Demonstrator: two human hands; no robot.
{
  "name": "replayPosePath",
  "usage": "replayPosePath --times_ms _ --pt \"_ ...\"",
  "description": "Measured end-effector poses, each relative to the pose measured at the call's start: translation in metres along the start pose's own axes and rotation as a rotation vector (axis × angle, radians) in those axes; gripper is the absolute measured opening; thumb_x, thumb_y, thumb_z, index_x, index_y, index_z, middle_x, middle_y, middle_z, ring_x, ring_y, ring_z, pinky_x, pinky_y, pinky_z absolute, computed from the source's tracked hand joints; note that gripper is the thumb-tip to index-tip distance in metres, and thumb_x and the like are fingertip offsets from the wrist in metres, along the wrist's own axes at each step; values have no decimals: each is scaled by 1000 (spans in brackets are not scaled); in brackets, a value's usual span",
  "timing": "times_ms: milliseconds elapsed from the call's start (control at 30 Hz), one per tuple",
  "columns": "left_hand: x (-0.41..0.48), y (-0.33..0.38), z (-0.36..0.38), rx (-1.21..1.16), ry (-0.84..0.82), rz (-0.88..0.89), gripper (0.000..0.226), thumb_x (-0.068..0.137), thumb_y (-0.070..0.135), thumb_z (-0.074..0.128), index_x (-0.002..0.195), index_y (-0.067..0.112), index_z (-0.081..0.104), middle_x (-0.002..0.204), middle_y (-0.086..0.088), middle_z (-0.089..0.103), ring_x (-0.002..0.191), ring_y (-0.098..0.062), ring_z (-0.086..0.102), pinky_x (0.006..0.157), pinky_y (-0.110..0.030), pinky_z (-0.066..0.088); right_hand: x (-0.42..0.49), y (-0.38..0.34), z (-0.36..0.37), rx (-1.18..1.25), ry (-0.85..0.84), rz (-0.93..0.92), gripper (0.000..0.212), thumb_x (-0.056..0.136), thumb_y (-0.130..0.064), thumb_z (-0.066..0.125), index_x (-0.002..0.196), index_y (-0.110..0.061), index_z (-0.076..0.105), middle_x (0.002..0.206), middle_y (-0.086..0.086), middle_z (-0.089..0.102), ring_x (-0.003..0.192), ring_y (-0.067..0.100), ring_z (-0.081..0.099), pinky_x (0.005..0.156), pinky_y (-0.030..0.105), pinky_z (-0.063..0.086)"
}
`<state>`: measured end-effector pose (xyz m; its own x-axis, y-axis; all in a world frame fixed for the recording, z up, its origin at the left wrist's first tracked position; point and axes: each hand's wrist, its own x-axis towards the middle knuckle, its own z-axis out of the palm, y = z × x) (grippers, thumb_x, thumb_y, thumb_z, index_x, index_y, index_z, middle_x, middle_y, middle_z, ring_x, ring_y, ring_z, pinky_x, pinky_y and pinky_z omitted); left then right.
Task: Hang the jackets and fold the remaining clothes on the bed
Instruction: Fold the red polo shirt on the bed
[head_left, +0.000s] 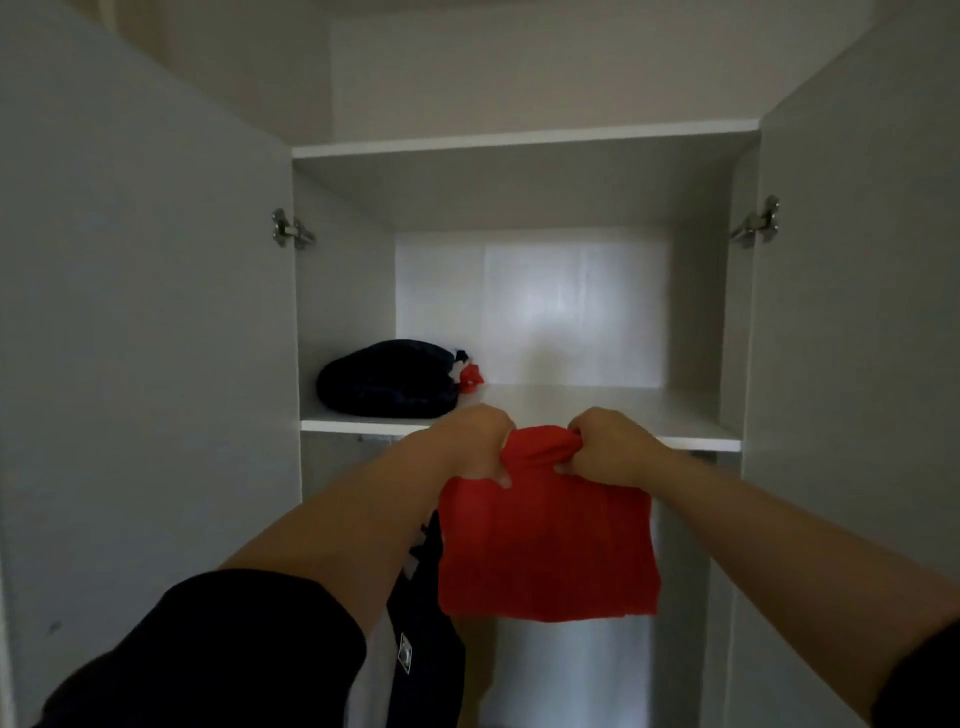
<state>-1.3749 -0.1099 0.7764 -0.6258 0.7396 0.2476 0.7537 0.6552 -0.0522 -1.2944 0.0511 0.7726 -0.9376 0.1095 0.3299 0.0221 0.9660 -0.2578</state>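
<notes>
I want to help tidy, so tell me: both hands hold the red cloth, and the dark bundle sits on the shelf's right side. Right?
Not quite. The head view shows the dark bundle on the left side of the shelf, not the right. The left hand and right hand do both hold the red cloth.

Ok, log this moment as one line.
left hand + right hand: gripping red garment top edge | garment: folded, held before shelf front | on shelf: dark bundle, left side

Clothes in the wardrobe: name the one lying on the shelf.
The dark navy folded bundle; the red folded cloth is held, the dark jacket hangs below.
</notes>
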Motion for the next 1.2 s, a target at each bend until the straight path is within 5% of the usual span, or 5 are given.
replayPosePath --times_ms 333,600,867,1000,1200 --pt "173 -121 -37 26 55 23 37 79 24 74 108 7 61 108 -8 61 99 -24 57 76 -28 40 202 30 -5 212 119 38 20 82 -24 69 82 -4 69 75 5 64 68 14 59 58 23 44" --pt "307 -188 -30 381 826 66 14 83 7 47 94 14 50 96 -6 58 90 -24 51 77 -32 29 354 63 -3 -249 867 -70 12 68 3 55 76 -4 50 71 8 49 65 27 46 55 32 30" --pt "375 -211 124 292 -110 -226 43 95 14 41 138 11 37 142 -15 36 133 -34 30 110 -53 24 408 153 112 -559 -168 -12 45 87 -32 54 123 -7 40 132 11 40 117 28 45 90 34 40" --pt "401 -216 133 221 -162 -246 49 94 18 44 140 9 31 143 -17 33 132 -36 32 108 -54 28 438 158 122 -397 -257 45 52 88 -32 54 129 -9 33 131 12 40 113 30 48 81 29 36" --pt "445 -228 156 172 -168 -349 47 96 20 34 142 12 28 147 -15 30 137 -35 23 111 -52 17 482 179 151 -455 -274 90 64 97 -43 37 150 -18 12 154 15 14 137 40 23 111 42 27"
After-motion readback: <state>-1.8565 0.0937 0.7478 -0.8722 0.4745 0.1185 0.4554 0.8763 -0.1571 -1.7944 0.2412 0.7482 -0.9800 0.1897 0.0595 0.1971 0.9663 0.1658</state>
